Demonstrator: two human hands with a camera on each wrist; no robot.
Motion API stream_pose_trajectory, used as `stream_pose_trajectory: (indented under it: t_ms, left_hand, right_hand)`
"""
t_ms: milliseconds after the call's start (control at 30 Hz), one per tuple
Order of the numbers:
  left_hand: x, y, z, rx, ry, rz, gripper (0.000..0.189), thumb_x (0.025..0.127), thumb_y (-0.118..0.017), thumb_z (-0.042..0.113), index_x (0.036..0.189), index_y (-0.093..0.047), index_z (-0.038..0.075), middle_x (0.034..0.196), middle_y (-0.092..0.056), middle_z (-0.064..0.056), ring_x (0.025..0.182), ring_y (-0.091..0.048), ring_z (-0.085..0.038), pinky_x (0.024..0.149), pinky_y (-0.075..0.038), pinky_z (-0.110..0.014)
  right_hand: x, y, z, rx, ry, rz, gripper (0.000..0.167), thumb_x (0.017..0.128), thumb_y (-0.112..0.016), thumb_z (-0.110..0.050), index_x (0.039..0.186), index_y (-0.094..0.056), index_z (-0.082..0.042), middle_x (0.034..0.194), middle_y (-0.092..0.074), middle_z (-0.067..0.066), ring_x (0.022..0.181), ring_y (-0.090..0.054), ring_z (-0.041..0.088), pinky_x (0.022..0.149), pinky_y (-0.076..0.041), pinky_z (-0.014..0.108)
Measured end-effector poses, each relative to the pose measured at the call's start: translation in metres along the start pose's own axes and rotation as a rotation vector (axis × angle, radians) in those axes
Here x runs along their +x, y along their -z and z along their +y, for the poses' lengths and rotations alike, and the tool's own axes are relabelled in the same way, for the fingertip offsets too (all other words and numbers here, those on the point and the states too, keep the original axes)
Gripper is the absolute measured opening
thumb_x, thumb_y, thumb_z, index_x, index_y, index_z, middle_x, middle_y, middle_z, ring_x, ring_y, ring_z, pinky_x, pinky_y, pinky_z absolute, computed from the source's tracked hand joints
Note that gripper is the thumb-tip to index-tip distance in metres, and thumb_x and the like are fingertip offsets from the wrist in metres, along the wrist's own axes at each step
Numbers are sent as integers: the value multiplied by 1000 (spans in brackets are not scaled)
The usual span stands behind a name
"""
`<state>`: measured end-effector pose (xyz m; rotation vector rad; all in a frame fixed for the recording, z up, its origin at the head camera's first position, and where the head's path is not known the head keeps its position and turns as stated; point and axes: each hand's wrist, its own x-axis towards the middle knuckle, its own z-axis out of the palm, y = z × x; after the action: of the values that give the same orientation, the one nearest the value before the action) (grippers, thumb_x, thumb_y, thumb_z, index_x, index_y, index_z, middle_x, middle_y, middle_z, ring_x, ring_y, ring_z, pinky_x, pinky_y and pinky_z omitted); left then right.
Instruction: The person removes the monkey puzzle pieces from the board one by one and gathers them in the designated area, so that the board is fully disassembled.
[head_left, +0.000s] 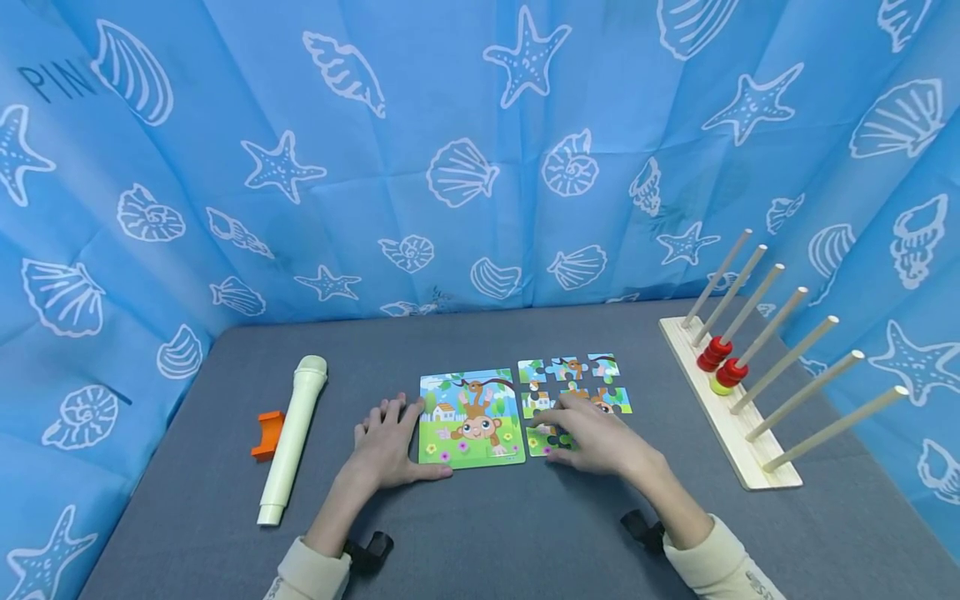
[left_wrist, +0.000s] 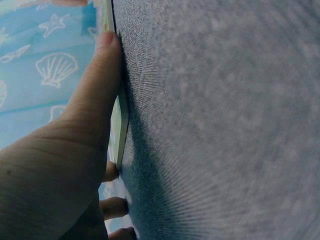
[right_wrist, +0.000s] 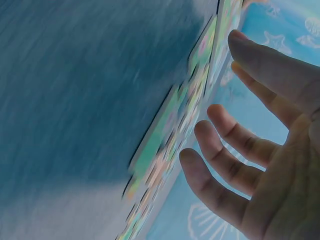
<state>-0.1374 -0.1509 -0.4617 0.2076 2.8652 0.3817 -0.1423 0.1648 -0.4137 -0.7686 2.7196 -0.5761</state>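
A monkey picture puzzle board (head_left: 442,442) lies flat on the table. My left hand (head_left: 386,450) rests at its lower left corner, fingers spread by the left edge and thumb along the near edge. In the left wrist view, the thumb (left_wrist: 95,85) lies against the board's side. Just right of the board, several loose puzzle pieces (head_left: 536,404) lie spaced out in rows. Above them hovers my right hand (head_left: 600,437), covering some. The right wrist view shows its fingers (right_wrist: 220,155) apart and loosely bent, holding nothing.
To the left lie a pale green toy microphone (head_left: 294,442) and an orange curved block (head_left: 268,435). On the right stands a wooden peg rack (head_left: 731,408) with upright rods and red rings (head_left: 714,354). A blue shell-patterned curtain (head_left: 450,233) hangs behind the grey table (head_left: 487,533).
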Motion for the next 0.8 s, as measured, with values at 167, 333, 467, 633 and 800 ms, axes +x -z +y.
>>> stream_pose_trajectory:
  t_ms: [167,333,467,633,800]
  left_hand:
    - [0,-1,0,-4,-1,0,111,69,-79,75,157,-40,18,163,-33,-23,144,-35,-51,104,-38,-71]
    - [1,-1,0,-2,3,-2,112,69,-79,75,157,-40,18,163,-33,-23,144,-35,-52,104,-37,-71]
    - [0,-1,-1,0,2,-1,112,70,-79,75,157,-39,18,163,-33,-23,144,-35,-52,104,-38,-71]
    - [0,-1,-1,-5,0,-6,112,70,-79,75,157,-39,18,163,-33,-23,144,-35,-52,104,-38,-71]
    - [1,0,-1,-8,2,-15,111,70,-78,75,157,-39,18,163,-33,-23,145,-34,-52,104,-37,-71]
  right_hand:
    - [8,-6,-12,12,34,-17,42,87,-82,-19,128,-71,-18,99,-56,3,78,-43,12,64,-36,26]
    - [17,-12,-23,-5,43,-16,45,86,-84,-19,129,-70,-17,103,-56,5,85,-45,15,68,-38,30]
    - [24,-16,-28,7,26,-19,48,85,-84,-20,131,-70,-20,104,-54,4,89,-45,17,70,-39,33]
    - [31,-21,-31,-1,52,-4,51,86,-84,-24,134,-68,-19,107,-54,5,90,-42,17,69,-39,31]
    - [36,-24,-33,-24,49,-24,56,85,-85,-29,137,-66,-17,113,-55,8,94,-43,20,72,-41,36]
